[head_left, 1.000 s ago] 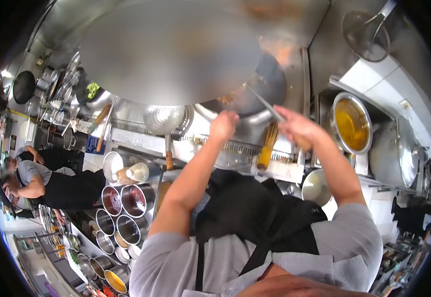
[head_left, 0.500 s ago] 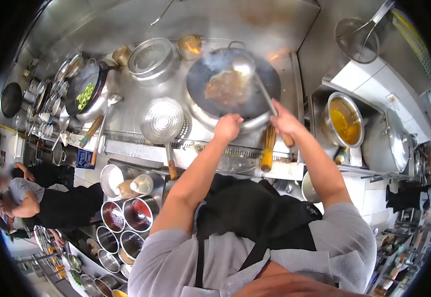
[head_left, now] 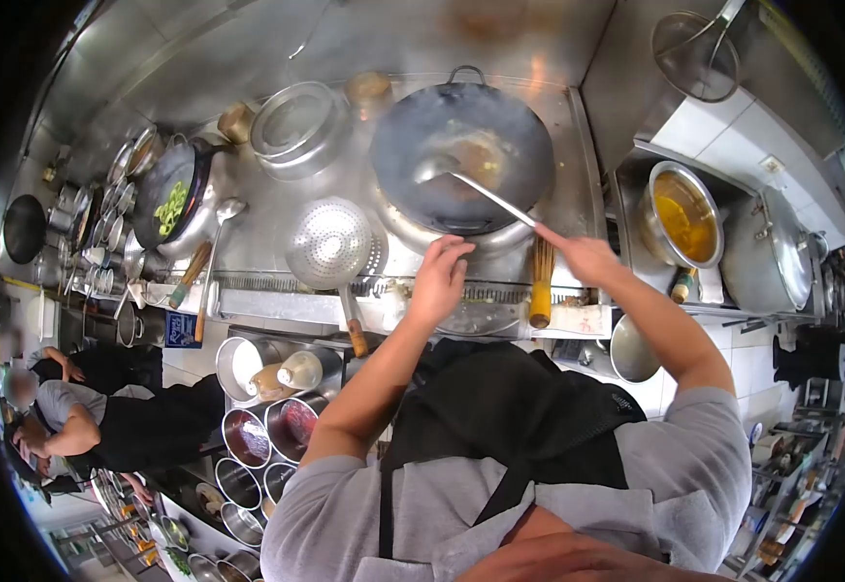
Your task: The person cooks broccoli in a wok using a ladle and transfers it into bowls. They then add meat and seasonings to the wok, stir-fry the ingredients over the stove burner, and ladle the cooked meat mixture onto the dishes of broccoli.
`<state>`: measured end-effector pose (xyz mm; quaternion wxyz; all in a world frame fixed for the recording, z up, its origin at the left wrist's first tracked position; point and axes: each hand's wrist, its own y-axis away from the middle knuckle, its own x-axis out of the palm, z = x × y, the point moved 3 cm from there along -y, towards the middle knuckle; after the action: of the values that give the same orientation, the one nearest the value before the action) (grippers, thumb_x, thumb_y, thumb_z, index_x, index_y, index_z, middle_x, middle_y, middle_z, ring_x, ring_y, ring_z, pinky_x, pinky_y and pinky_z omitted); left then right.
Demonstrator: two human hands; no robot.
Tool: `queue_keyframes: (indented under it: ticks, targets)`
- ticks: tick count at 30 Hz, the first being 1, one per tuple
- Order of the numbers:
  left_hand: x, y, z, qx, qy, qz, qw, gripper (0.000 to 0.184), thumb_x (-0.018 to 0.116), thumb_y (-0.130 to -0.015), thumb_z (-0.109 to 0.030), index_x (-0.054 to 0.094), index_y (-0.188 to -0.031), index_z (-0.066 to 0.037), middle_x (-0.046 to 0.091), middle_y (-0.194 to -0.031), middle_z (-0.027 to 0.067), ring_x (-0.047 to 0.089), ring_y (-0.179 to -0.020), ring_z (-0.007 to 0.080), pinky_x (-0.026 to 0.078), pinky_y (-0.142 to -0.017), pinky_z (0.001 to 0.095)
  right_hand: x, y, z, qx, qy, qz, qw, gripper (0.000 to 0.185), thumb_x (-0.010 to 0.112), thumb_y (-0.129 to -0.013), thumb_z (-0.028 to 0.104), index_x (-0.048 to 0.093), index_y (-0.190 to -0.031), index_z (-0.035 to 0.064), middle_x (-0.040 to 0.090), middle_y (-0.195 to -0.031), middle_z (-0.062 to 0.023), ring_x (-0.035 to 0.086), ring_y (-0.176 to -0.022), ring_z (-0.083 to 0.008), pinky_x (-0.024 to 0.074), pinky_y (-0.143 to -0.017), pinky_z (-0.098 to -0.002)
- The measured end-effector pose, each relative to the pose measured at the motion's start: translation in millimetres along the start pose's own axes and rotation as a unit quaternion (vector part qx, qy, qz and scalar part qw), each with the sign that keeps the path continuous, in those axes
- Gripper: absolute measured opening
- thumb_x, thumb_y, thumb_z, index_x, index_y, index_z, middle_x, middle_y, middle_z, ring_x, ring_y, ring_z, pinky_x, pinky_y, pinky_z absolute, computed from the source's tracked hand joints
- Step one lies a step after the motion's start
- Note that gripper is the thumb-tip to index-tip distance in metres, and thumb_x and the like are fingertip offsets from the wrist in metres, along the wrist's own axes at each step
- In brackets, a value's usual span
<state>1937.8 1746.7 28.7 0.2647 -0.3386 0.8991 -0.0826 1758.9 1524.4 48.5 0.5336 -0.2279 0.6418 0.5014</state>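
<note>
My right hand (head_left: 583, 254) is closed round the handle of a metal ladle (head_left: 490, 194), whose bowl rests inside a large dark wok (head_left: 539, 160) on the stove. Brownish food and liquid (head_left: 481, 160) lie in the wok, under thin steam. My left hand (head_left: 440, 278) is just in front of the wok's near rim, its fingers apart and nothing in it. Between my hands, a bamboo brush (head_left: 541, 291) lies on the stove's front ledge.
A perforated skimmer (head_left: 329, 242) lies left of the wok. Farther left is a pan (head_left: 141, 218) with green vegetables. A bowl of yellow liquid (head_left: 699, 184) stands right. Metal pots (head_left: 238, 369) stand at lower left. Another person (head_left: 141, 417) is at far left.
The ladle's bowl has moved left and nearer in the wok. My left hand has opened off the wok's near rim. The blur that covered the stove earliest is gone.
</note>
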Motion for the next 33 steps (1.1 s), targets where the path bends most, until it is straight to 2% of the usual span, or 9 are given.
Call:
queue_keyframes:
  ticks: [4,9,13,17,22,29,30,31,33]
  targets:
    - [9.8,-27.5,-3.2,0.112,-0.089,0.008,0.99,0.02,0.062,-0.087,-0.006,0.067,-0.107,-0.007,0.063,-0.111,0.0135,0.06,-0.093,0.0331,0.049,-0.086,0.0416,-14.2,39.1,-35.0,0.004,0.084,-0.035,0.996,0.087,0.051,-0.083,0.002,0.018,-0.153,0.041,0.066,-0.099,-0.0209,0.067,-0.088,-0.0366,0.053,-0.071,-0.0469]
    - [20.2,-52.3,-17.2,0.103,-0.111,-0.005,0.988,0.016,0.061,-0.089,-0.012,0.068,-0.102,-0.005,0.066,-0.101,0.0131,0.061,-0.094,0.0335,0.048,-0.087,0.043,-57.2,121.1,-4.5,0.068,-0.113,0.046,0.99,0.083,0.052,-0.085,0.008,0.019,-0.154,0.0373,0.066,-0.098,-0.0257,0.065,-0.09,-0.0399,0.0499,-0.083,-0.0483]
    - [58.8,-61.7,66.5,0.071,-0.3,0.092,0.947,0.017,0.057,-0.092,-0.02,0.066,-0.09,-0.005,0.069,-0.091,0.0119,0.063,-0.088,0.0339,0.046,-0.085,0.046,-8.9,79.2,-18.7,0.072,-0.075,0.047,0.993,0.084,0.051,-0.084,0.007,0.016,-0.154,0.0384,0.066,-0.099,-0.0267,0.065,-0.091,-0.0409,0.0491,-0.086,-0.0486]
    - [54.1,-66.0,45.4,0.034,-0.275,0.128,0.952,0.018,0.057,-0.092,-0.022,0.065,-0.086,-0.008,0.068,-0.087,0.0141,0.062,-0.086,0.0367,0.046,-0.082,0.0491,9.5,25.2,-25.6,0.1,-0.082,0.014,0.991,0.081,0.051,-0.084,0.01,0.02,-0.152,0.0423,0.064,-0.102,-0.0288,0.063,-0.091,-0.0453,0.0497,-0.086,-0.0491]
    - [60.5,-55.9,77.0,0.042,-0.266,0.136,0.953,0.018,0.057,-0.091,-0.023,0.066,-0.085,-0.009,0.069,-0.084,0.0158,0.063,-0.084,0.0374,0.048,-0.078,0.0496,15.2,-17.9,-64.0,-0.074,-0.28,-0.18,0.94,0.079,0.052,-0.085,0.007,0.021,-0.154,0.0287,0.065,-0.112,-0.0262,0.063,-0.1,-0.0438,0.0477,-0.093,-0.0472]
    - [71.3,-67.6,61.6,0.048,-0.236,0.078,0.967,0.015,0.062,-0.089,-0.018,0.066,-0.08,-0.006,0.067,-0.081,0.0141,0.062,-0.081,0.0388,0.047,-0.076,0.0479,-7.1,-61.7,-21.3,0.138,-0.263,-0.112,0.948,0.08,0.048,-0.09,0.011,0.004,-0.156,0.0213,0.061,-0.115,-0.0332,0.061,-0.105,-0.0449,0.045,-0.096,-0.0481]
    - [74.5,-65.6,67.0,0.047,-0.236,0.079,0.967,0.015,0.062,-0.089,-0.018,0.066,-0.08,-0.006,0.067,-0.081,0.0141,0.062,-0.081,0.0388,0.047,-0.076,0.0479,28.3,-85.2,-31.9,0.09,-0.242,-0.185,0.948,0.081,0.05,-0.09,0.009,0.006,-0.157,0.0222,0.067,-0.095,-0.0254,0.066,-0.085,-0.0389,0.0519,-0.079,-0.0466]
    - [74.3,-63.6,71.4,0.057,-0.221,0.056,0.972,0.012,0.064,-0.088,-0.017,0.068,-0.084,-0.007,0.067,-0.083,0.0131,0.061,-0.082,0.0382,0.047,-0.078,0.0466,24.2,-77.8,-25.9,0.088,-0.242,-0.183,0.949,0.081,0.05,-0.09,0.009,0.006,-0.157,0.0222,0.067,-0.095,-0.0254,0.066,-0.085,-0.0389,0.0519,-0.079,-0.0466]
    - [68.0,-59.6,73.7,0.059,-0.209,0.029,0.976,0.01,0.066,-0.087,-0.017,0.069,-0.087,-0.007,0.067,-0.084,0.0121,0.06,-0.084,0.0375,0.047,-0.08,0.0453,34.0,-63.7,-2.6,0.061,-0.633,0.024,0.771,0.082,0.053,-0.09,0.006,0.009,-0.157,0.0228,0.058,-0.076,-0.0112,0.058,-0.064,-0.0229,0.0514,-0.059,-0.0371]
